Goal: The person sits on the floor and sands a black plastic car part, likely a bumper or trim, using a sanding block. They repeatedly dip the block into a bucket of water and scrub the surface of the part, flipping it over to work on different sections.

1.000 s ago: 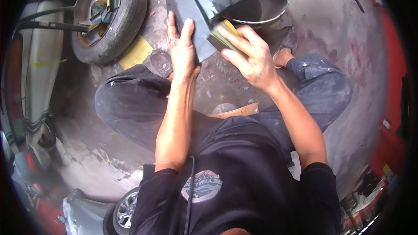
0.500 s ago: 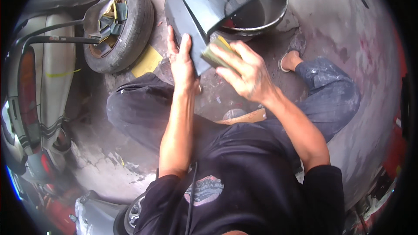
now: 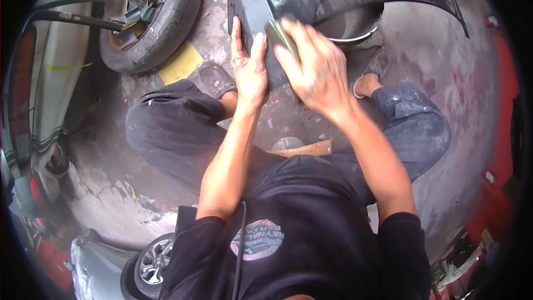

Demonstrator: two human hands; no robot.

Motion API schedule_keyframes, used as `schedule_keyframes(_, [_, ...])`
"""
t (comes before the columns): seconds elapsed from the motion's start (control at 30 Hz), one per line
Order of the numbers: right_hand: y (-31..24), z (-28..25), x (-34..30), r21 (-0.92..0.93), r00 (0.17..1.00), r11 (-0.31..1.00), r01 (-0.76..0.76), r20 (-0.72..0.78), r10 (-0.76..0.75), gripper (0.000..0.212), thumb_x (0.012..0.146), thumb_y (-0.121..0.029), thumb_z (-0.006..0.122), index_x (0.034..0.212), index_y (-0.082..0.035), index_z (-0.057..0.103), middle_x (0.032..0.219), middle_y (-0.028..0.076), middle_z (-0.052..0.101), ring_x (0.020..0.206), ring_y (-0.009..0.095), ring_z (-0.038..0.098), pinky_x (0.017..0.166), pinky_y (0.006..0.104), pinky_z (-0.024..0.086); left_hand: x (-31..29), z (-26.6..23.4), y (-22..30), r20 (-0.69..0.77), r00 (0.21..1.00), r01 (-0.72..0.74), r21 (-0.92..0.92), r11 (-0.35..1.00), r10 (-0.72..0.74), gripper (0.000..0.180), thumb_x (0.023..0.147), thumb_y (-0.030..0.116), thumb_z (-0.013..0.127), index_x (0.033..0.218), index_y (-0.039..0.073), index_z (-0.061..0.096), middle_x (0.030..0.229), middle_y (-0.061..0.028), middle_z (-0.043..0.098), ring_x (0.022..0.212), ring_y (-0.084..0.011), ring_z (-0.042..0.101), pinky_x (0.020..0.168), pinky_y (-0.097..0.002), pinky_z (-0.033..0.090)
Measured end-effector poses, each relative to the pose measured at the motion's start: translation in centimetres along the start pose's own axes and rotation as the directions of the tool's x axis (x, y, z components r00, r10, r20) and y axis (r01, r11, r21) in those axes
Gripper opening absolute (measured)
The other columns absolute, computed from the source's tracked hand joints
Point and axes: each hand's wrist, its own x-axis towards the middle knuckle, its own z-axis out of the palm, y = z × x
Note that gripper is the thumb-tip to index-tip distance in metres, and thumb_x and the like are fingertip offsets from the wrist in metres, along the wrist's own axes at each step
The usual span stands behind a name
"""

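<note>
A dark grey car fender [image 3: 249, 8], wet and patchy, stands tilted in front of me with its curved arch reaching off to the right. My left hand [image 3: 250, 72] grips its near narrow end, thumb on the face and fingers along the left edge. Pressed against the right side of that end, a folded piece of greenish sandpaper [image 3: 283, 38] lies under my right hand [image 3: 319, 75]. The right fingers are closed over the sandpaper and slightly blurred. Behind the arch is a round basin [image 3: 355, 38], partly hidden by the fender.
On the left lies a tyre [image 3: 186, 16] with folded sandpaper scraps [image 3: 147, 3] in its middle. A yellow sheet [image 3: 182, 65] is on the floor beside it. A cardboard strip [image 3: 311, 149] lies between my legs. Vehicle parts line the left, and a car wheel [image 3: 155, 261] shows at lower left.
My right hand has moved the sandpaper up along the fender's edge, and its angle has turned. The left hand keeps its hold. The whole view has shifted slightly.
</note>
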Motion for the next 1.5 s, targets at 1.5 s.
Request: schedule_keyframes(1.5, [0.6,0.7,-3.1,0.031,1.000,0.999,-0.011,0.007,0.011,0.046,0.097,-0.025,0.072,0.135,0.001,0.065,0.110,0.024,0.072,0.099,0.041,0.072,0.088,0.0489,0.056,-0.3,-0.2,-0.7,0.001,0.993,-0.116,0.016,0.993,0.116,0.082,0.099,0.004,0.076,0.169,0.001,0.033,0.159,-0.0171,0.052,0.142,-0.0213,0.053,0.118,-0.0345,0.046])
